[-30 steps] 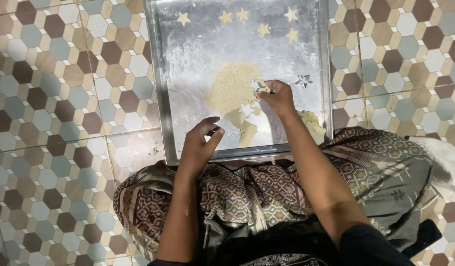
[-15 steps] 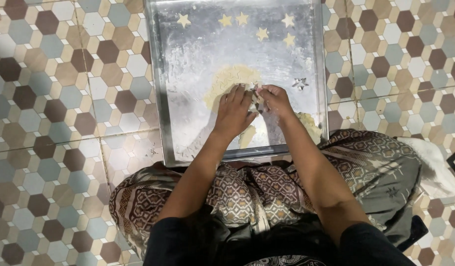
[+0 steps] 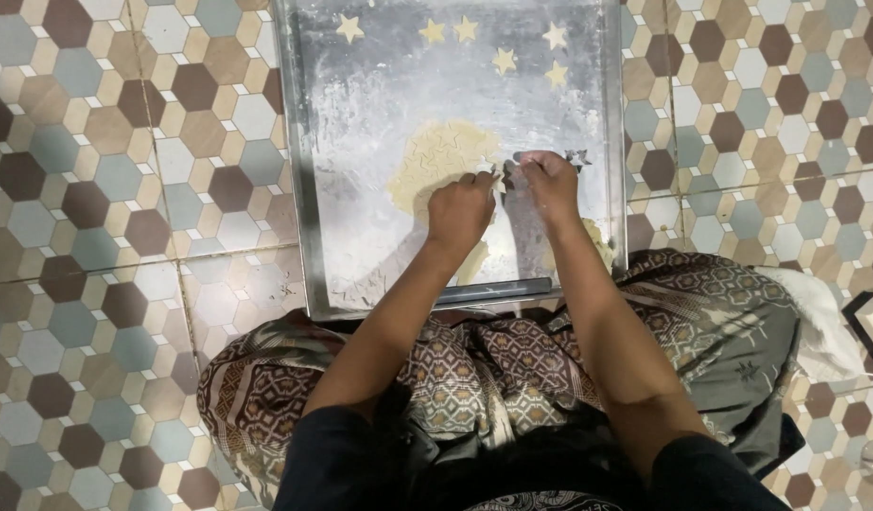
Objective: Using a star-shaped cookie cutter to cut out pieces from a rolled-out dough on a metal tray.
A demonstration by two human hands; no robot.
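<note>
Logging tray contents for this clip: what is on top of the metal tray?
On the metal tray: six cut dough stars along the far edge, flour dusting, and rolled dough with star cutouts. Both hands cover the dough's near edge.

Home floor used as a baking spot.
Hexagon-patterned floor tiles (image 3: 124, 237) surround a floured metal baking tray (image 3: 304, 189) at 12 o'clock; 6 star-shaped dough cutouts (image 3: 505, 60) lie along its far edge.

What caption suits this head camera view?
Both hands work rolled dough on a floured metal tray beside cut stars.
</note>
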